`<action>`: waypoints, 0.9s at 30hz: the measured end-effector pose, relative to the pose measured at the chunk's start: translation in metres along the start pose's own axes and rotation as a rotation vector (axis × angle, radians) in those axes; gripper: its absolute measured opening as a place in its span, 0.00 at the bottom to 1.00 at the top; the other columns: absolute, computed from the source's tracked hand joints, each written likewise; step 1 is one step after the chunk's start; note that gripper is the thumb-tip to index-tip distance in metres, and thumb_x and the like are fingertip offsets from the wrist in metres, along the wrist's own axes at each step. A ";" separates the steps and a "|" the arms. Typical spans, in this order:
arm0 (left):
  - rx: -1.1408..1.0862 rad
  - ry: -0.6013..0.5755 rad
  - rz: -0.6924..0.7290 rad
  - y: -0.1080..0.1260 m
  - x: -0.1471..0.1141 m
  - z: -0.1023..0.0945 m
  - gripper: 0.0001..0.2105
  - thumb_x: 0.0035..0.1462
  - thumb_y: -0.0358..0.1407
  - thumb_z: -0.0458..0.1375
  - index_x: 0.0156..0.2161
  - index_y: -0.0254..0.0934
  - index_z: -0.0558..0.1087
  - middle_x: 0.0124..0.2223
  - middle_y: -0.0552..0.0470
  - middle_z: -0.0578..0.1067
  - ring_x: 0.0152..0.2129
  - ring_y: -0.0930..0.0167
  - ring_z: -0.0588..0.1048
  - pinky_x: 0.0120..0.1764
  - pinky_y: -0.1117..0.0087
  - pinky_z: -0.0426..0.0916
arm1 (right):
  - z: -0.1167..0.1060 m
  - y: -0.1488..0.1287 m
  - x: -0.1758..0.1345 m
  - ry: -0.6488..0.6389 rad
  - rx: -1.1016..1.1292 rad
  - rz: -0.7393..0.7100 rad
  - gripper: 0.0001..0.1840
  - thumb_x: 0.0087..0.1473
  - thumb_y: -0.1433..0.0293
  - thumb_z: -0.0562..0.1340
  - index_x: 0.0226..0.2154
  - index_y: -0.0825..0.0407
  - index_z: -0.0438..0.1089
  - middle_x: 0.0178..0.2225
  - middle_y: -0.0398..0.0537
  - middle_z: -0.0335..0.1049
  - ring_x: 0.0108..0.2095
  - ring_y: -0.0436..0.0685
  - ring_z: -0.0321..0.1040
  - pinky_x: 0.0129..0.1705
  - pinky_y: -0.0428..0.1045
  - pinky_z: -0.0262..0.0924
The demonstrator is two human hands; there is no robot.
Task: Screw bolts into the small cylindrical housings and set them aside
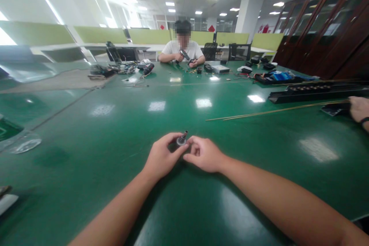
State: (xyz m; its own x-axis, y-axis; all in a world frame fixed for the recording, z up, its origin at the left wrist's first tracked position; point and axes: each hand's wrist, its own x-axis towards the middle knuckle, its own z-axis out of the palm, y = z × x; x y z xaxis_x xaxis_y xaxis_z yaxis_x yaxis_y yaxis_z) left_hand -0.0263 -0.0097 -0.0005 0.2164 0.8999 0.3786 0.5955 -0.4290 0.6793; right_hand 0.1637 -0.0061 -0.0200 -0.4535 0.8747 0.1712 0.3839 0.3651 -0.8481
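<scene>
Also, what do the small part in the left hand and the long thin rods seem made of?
Small part: probably metal, fairly smooth, from its grey sheen. Long thin rods: possibly brass, finish unclear, judging by yellowish colour; coating also possible.

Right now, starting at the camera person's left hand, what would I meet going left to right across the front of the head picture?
Going by their middles: left hand, small metal part, right hand, thin gold-coloured rods, another person's hand.
</scene>
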 end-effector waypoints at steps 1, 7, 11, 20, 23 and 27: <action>0.005 0.007 0.011 -0.001 0.000 0.000 0.12 0.58 0.40 0.62 0.47 0.43 0.75 0.44 0.53 0.79 0.41 0.67 0.77 0.48 0.65 0.71 | 0.000 0.000 0.000 0.009 0.008 0.007 0.14 0.52 0.64 0.66 0.41 0.50 0.67 0.23 0.36 0.68 0.23 0.49 0.64 0.27 0.44 0.54; 0.028 0.010 0.016 -0.005 0.000 0.000 0.13 0.57 0.40 0.62 0.48 0.40 0.74 0.46 0.49 0.79 0.42 0.65 0.77 0.50 0.62 0.71 | 0.000 -0.002 0.000 0.033 0.011 0.019 0.14 0.54 0.63 0.65 0.43 0.50 0.68 0.23 0.37 0.68 0.23 0.49 0.64 0.26 0.44 0.54; -0.048 -0.017 -0.022 -0.006 0.000 0.001 0.13 0.56 0.39 0.63 0.46 0.39 0.72 0.45 0.49 0.79 0.40 0.66 0.78 0.47 0.63 0.74 | 0.000 -0.002 0.000 0.024 -0.024 0.017 0.13 0.54 0.64 0.65 0.42 0.49 0.69 0.24 0.37 0.69 0.23 0.49 0.64 0.27 0.44 0.53; -0.052 -0.028 -0.031 -0.003 0.000 0.000 0.14 0.56 0.38 0.64 0.47 0.40 0.72 0.46 0.50 0.80 0.41 0.67 0.79 0.47 0.65 0.74 | 0.000 -0.002 0.000 0.021 -0.033 0.010 0.11 0.53 0.66 0.65 0.40 0.49 0.69 0.23 0.36 0.68 0.23 0.48 0.64 0.27 0.44 0.52; -0.048 -0.031 -0.021 -0.002 0.000 -0.001 0.14 0.57 0.40 0.63 0.47 0.39 0.73 0.44 0.50 0.80 0.40 0.67 0.79 0.47 0.65 0.74 | -0.001 -0.002 0.000 0.021 -0.036 0.010 0.11 0.54 0.66 0.65 0.40 0.50 0.68 0.24 0.37 0.68 0.24 0.48 0.64 0.27 0.44 0.53; -0.033 -0.021 -0.031 -0.001 0.001 0.000 0.15 0.58 0.43 0.62 0.48 0.40 0.75 0.44 0.49 0.80 0.41 0.65 0.79 0.50 0.62 0.73 | 0.001 -0.001 0.000 0.013 -0.030 0.006 0.12 0.53 0.65 0.65 0.41 0.50 0.69 0.25 0.38 0.69 0.24 0.48 0.64 0.27 0.44 0.53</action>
State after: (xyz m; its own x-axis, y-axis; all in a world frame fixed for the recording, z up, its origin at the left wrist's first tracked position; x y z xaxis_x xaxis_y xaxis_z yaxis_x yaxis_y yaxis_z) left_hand -0.0269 -0.0087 -0.0005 0.2148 0.9139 0.3443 0.5760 -0.4033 0.7110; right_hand 0.1629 -0.0064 -0.0196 -0.4403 0.8811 0.1725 0.4107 0.3685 -0.8340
